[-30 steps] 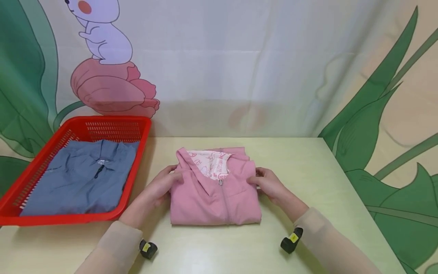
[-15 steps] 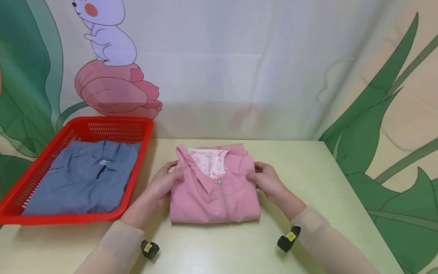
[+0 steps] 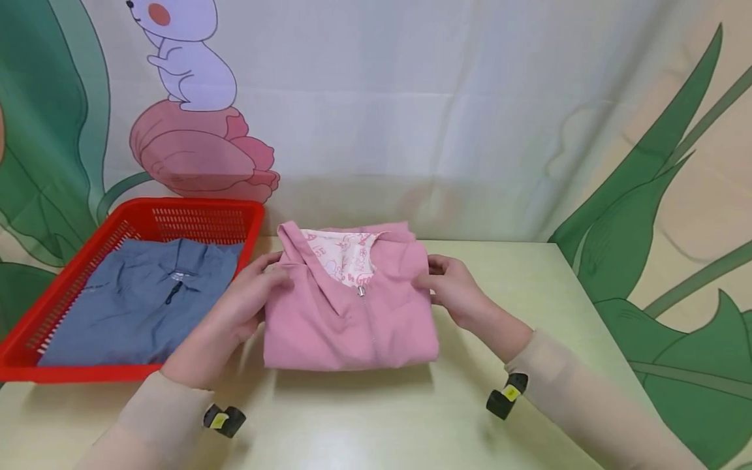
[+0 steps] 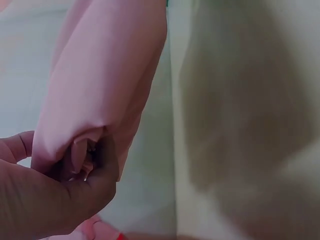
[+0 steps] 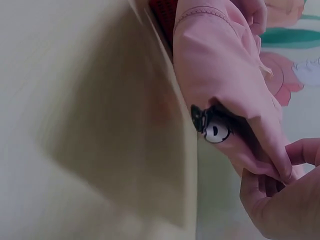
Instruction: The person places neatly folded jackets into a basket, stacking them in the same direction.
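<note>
A folded pink zip jacket [image 3: 329, 326] with a white printed lining at its neck is held up between both hands, its shadow on the table below. My left hand [image 3: 249, 294] grips its left side, thumb on top and fingers curled underneath. On the opposite side my right hand [image 3: 455, 290] pinches the edge the same way. In the left wrist view, the left hand's fingers [image 4: 100, 175] curl round the bundled pink cloth. The right wrist view shows a black-and-white cartoon patch [image 5: 216, 129] in a fold of the jacket.
To the left stands a red plastic basket [image 3: 254, 222] holding a folded blue-grey garment [image 3: 141, 307] with a black zip pull. The pale table [image 3: 376, 424] ends at a printed curtain [image 3: 364, 130] behind. Each wrist carries a small black camera.
Both hands have lifted the pink jacket off the table and moved it left and toward the back, closer to the red basket. The basket and blue-grey garment stay in place.
</note>
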Demonstrator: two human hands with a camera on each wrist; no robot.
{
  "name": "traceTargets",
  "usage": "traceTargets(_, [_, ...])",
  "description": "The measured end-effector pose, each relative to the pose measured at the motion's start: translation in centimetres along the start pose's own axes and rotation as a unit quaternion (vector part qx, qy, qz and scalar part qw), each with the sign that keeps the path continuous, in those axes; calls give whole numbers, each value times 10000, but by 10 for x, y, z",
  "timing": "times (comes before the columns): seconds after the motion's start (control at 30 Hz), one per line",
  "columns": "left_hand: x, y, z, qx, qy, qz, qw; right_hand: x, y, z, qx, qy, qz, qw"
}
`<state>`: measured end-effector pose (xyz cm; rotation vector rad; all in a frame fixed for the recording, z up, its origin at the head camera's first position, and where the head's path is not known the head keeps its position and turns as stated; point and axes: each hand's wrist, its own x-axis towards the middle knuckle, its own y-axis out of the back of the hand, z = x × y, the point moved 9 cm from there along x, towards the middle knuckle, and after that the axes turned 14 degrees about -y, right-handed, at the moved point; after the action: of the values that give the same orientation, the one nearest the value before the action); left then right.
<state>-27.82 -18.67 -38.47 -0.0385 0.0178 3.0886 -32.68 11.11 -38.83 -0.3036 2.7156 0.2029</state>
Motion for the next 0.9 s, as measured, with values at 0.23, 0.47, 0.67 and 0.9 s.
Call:
traceTargets(0.23, [-5, 28, 24, 422, -37, -111, 9990, -7, -27, -29, 86, 103, -406, 9991])
traceTargets(0.47, [-10, 64, 33, 405, -82, -348, 9985, -7, -60, -49, 140, 168, -677, 9975])
traceTargets(0.67, [-8, 103, 41, 266, -83, -595, 9978, -4, -94, -65, 141, 171, -867, 9960])
traceTargets(0.9, [1, 156, 49, 402, -172, -781, 9960, 5, -138, -82, 136, 341, -1044, 9939])
